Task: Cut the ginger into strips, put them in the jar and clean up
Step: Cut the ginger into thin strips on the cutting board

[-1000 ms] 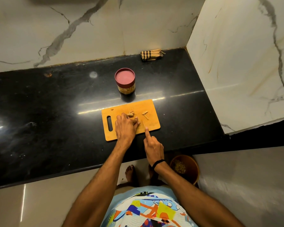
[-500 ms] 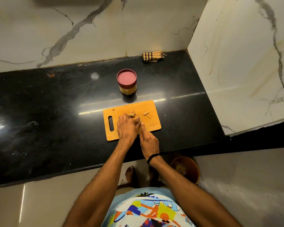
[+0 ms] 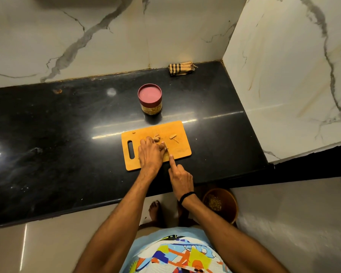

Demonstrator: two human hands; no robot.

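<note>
Fingers (image 3: 146, 141) of the left hand (image 3: 151, 154) curl down over the pale brown knobbly ginger (image 3: 157, 138), pinning it to the orange wooden cutting board (image 3: 177, 154); most of the piece is hidden beneath them. The right hand (image 3: 180, 177) grips a small thin-bladed knife (image 3: 166, 147), handle buried in the palm, forefinger laid straight along the spine, blade just beside the left fingertips. Slicing well here calls for tucked knuckles guiding the blade and thin, even cuts (a few cut strips (image 3: 173, 137) lie to the right). Beyond the board stands the round glass jar (image 3: 150, 109), its maroon lid on, so it needs opening before filling.
</note>
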